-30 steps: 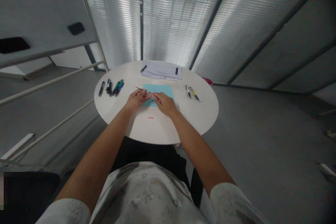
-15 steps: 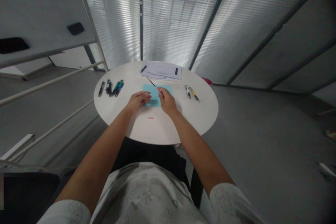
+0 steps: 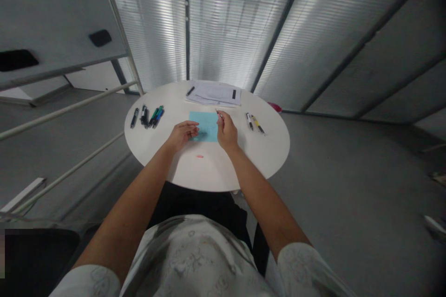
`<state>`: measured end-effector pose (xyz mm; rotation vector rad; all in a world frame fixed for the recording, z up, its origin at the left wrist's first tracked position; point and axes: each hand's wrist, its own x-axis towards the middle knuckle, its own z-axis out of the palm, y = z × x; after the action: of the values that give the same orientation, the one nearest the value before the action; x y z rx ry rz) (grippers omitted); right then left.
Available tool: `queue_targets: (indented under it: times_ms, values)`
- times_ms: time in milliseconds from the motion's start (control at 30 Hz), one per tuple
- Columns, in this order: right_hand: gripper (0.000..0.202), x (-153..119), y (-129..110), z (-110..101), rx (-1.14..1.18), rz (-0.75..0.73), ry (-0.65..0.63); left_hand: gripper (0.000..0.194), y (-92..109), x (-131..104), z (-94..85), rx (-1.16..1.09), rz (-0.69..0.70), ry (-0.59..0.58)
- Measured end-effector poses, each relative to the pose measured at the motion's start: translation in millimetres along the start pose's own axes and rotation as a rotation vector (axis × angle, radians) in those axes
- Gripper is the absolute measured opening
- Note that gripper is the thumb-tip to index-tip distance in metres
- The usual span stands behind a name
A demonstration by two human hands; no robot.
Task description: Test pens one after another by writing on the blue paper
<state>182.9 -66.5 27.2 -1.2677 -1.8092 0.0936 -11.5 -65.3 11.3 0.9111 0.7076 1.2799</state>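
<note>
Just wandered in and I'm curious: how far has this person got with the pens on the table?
Seemingly done: two pens lie on the right of the table. In hand: the right hand grips a thin pen part at the edge of the blue sheet; the left hand rests curled at its near corner, its contents hidden. Probably left: a row of pens on the left.

No legible text; print on white papers (image 3: 215, 94) too small to read.

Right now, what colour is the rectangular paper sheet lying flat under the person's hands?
Light blue: the rectangular paper sheet shows best in the head view, on the round white table.
</note>
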Motion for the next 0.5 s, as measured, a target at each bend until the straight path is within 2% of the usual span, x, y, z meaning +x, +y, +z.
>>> queue_targets:
  times_ms: [300, 500]
  values:
    - [0.033, -2.8, 5.4, 5.9, -0.286, -0.066, -0.198, 0.018, 2.7, -1.5, 2.0, 0.006, -0.001, 0.023]
    - [0.032, -6.7, 6.1, 11.1, -0.367, -0.144, -0.296, 0.021, 3.6, -1.3, 1.1, -0.010, 0.001, 0.039]
